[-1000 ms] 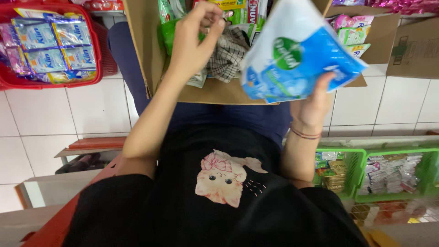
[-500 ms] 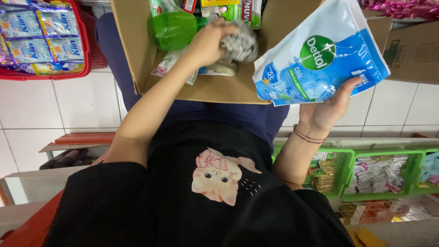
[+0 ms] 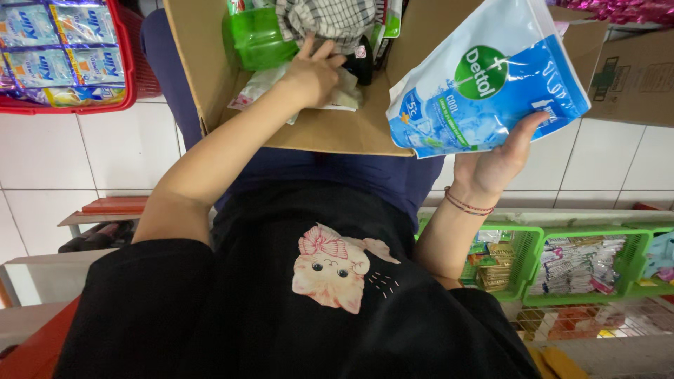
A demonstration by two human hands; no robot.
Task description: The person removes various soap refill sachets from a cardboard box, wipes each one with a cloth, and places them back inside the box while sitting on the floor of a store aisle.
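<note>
From the head camera, the right hand is holding up a blue and white soft plastic refill pouch with a green round badge, gripping it along its lower right edge, the thumb hooked over the front and the fingers hidden behind it; the pouch is hanging in the air just to the right of an open brown cardboard box resting on the person's lap. The pouch is looking full and floppy, probably fairly heavy for its size, with a glossy skin that could be slipping, so a firm pinch on the stiffer sealed edge or a palm under the base is seeming the safest hold. The left hand is reaching into the box, resting open and flat on pale flat packets on the box floor, closing on nothing that can be seen, with a green plastic container and a checked grey cloth just beyond it. Around the person, a white tiled floor is showing, a red plastic basket of blue sachets is sitting at the upper left, and green plastic baskets of small packets are lining the right.
</note>
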